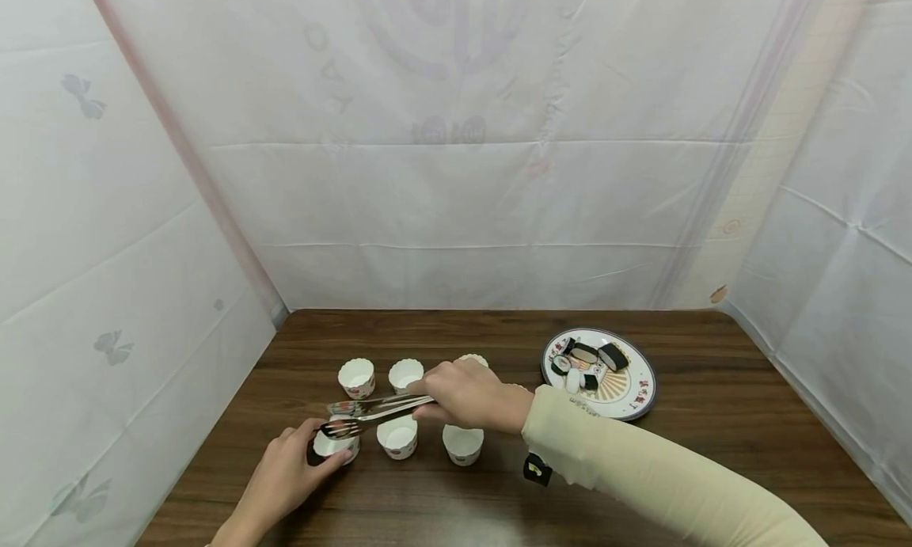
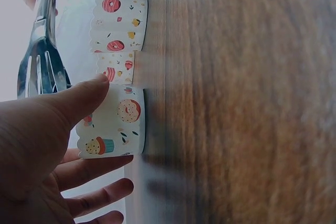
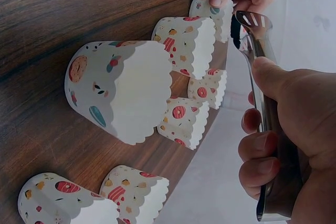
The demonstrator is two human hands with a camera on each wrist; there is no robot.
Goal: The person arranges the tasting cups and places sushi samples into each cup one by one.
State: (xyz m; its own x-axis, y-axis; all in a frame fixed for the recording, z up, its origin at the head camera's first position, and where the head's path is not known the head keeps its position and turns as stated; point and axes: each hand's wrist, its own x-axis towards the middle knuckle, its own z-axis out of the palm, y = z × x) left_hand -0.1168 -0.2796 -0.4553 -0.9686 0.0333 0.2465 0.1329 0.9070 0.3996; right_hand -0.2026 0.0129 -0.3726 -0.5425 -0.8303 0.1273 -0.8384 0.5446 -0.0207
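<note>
My left hand (image 1: 288, 464) holds the front-left white paper baking cup (image 2: 113, 121), thumb on its near side and fingers round the far side. Doughnuts and cupcakes are printed on the cup, which stands on the table. My right hand (image 1: 463, 393) grips slotted metal serving tongs (image 3: 262, 66) that reach left across the cups. Their slotted heads (image 2: 44, 72) are over the cup in my left hand. A dark patch shows between the tips; I cannot tell whether it is a piece of food. More paper cups (image 1: 397, 438) stand in two rows beneath the tongs and right forearm.
A round white plate (image 1: 634, 400) with a dark rim is at the right, carrying several black-and-white sushi pieces (image 1: 586, 353). The brown wooden table (image 1: 442, 325) meets pale hanging cloth (image 1: 463, 214) at the back and sides. My right forearm (image 1: 641, 460) crosses in front of the plate.
</note>
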